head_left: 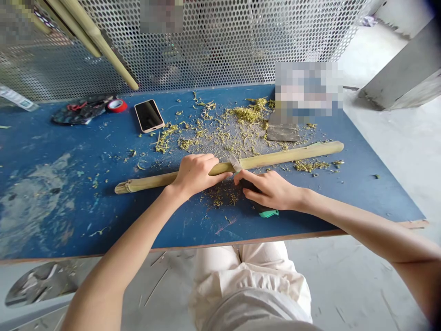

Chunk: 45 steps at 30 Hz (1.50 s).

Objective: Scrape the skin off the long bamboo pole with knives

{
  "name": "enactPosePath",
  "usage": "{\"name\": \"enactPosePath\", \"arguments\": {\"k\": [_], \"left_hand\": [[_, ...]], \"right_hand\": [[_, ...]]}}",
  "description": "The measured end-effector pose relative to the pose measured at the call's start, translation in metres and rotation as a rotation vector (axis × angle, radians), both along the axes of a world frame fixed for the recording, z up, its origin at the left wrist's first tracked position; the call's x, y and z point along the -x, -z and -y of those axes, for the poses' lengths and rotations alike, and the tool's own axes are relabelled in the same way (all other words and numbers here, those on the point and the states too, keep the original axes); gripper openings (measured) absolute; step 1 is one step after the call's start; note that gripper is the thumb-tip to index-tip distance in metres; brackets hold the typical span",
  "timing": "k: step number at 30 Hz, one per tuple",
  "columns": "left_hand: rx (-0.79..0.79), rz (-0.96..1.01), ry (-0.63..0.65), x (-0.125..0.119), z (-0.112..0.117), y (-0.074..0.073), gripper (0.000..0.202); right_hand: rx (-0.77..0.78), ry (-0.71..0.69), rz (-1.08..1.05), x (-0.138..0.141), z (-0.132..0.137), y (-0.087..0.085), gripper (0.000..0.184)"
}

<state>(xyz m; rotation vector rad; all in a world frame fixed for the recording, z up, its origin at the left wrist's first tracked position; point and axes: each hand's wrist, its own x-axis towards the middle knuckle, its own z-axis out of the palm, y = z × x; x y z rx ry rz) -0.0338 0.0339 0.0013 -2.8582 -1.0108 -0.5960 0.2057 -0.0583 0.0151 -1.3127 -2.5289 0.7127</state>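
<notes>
A pale bamboo pole point(275, 158) lies at a slight slant across the blue table point(86, 161). My left hand point(198, 172) is wrapped over it left of its middle. In my right hand point(272, 189) is a knife point(268, 214) with a dark handle and a green end; my fingers hide most of the handle. Its flat, greyish blade point(235, 162) rests across the pole, just right of my left hand. Yellow-green bamboo shavings point(253, 111) lie heaped and scattered behind the pole, with smaller bits in front.
A phone point(149, 116) and red tape roll point(117, 105) lie at the back, beside a dark bundle point(82, 110). A grey flat piece point(283, 132) is at back right. Bamboo poles point(113, 57) lean on the perforated metal panel point(220, 46) behind.
</notes>
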Motion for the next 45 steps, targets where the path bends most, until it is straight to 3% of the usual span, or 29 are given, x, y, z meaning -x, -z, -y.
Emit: {"name": "enactPosePath", "arguments": {"k": [8, 12, 16, 23, 29, 36, 45], "left_hand": [[-0.010, -0.012, -0.009, -0.001, 0.001, 0.000, 0.062], [0.019, -0.025, -0.011, 0.001, -0.001, -0.001, 0.066], [0.001, -0.039, -0.047, 0.005, -0.005, -0.004, 0.065], [-0.018, 0.104, -0.154, 0.006, -0.008, -0.011, 0.042], [-0.005, 0.087, -0.128, 0.006, -0.010, -0.010, 0.032], [0.021, 0.036, -0.159, 0.006, -0.011, -0.008, 0.027], [0.079, 0.002, -0.194, 0.010, -0.020, 0.002, 0.041]], "right_hand": [[0.009, -0.002, 0.012, 0.001, 0.000, 0.003, 0.031], [-0.044, 0.006, -0.082, -0.004, 0.000, 0.004, 0.038], [-0.141, 0.146, -0.149, -0.014, -0.005, -0.003, 0.056], [-0.213, 0.314, 0.012, -0.017, -0.013, -0.003, 0.079], [-0.268, 0.340, 0.009, -0.014, -0.017, 0.014, 0.061], [-0.323, 0.305, 0.055, -0.012, -0.016, 0.013, 0.051], [-0.311, 0.300, 0.137, -0.012, -0.016, 0.020, 0.046]]}}
